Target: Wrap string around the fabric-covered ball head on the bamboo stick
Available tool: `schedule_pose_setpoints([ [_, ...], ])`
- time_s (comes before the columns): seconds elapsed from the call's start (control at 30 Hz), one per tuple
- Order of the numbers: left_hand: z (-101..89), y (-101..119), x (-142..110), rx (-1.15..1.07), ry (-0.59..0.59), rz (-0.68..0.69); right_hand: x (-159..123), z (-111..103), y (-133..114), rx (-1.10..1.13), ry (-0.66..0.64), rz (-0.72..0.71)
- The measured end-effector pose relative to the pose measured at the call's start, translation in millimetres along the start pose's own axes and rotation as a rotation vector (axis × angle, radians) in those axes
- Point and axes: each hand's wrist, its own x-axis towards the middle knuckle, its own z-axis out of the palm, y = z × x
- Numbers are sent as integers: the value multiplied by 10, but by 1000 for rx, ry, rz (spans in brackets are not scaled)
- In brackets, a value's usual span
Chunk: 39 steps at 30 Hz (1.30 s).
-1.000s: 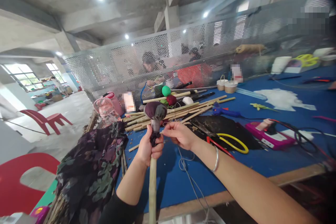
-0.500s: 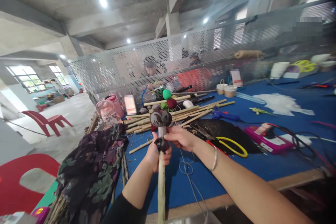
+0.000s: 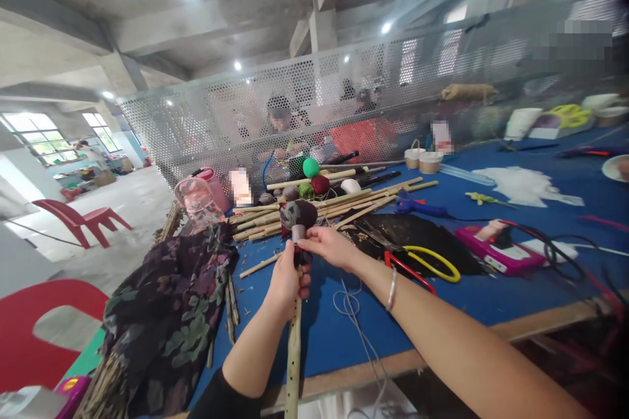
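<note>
My left hand (image 3: 289,273) is wrapped round the upper part of a pale wooden stick (image 3: 293,353). Dark, patterned cloth (image 3: 299,215) is bundled into a round head at the stick's top, with grey cord (image 3: 297,233) wound about its neck. At that neck, the fingertips of my right hand (image 3: 330,246) are pinched together on the cord. A loose length of thin grey string (image 3: 350,308) hangs below the right hand, loops over the blue table and runs over the front edge. Cloth under the left fingers is mostly hidden.
Bamboo sticks (image 3: 339,206) lie beyond my hands, with small balls behind. To the right are yellow-handled scissors (image 3: 435,263), a blue glue gun (image 3: 422,208) and a magenta power strip (image 3: 506,252). Dark floral cloth (image 3: 171,314) drapes at left. People sit behind a perforated screen (image 3: 196,118).
The cloth-headed stick turned and shifted right, then slightly back left, staying in my left hand. My right fingers moved in against the neck. The camera view swayed a little.
</note>
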Motion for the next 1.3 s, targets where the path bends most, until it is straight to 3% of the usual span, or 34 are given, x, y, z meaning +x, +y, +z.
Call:
schedule_pose_setpoints([
  [0.2, -45, 95, 33, -147, -47, -97, -41, -50, -109, -49, 6, -109],
  [0.4, -60, 153, -15, -210, -137, -147, -88, 28, -187, 261, -3, 29],
  [0.6, -128, 212, -46, -317, -311, -224, -91, 43, -201, 330, -27, 45],
  [0.9, -142, 187, -118, -248, -419, -111, -83, 19, -197, 474, -143, 91],
  [1.17, -295, 137, -77, -387, -927, -450, -139, -59, -100, 619, -402, 168],
  [1.23, -303, 124, -58, -399, -946, -456, -147, -33, -105, 639, -391, 174],
  [1.3, -286, 128, -42, -361, -868, -388, -139, -18, -122, 617, -329, 178],
])
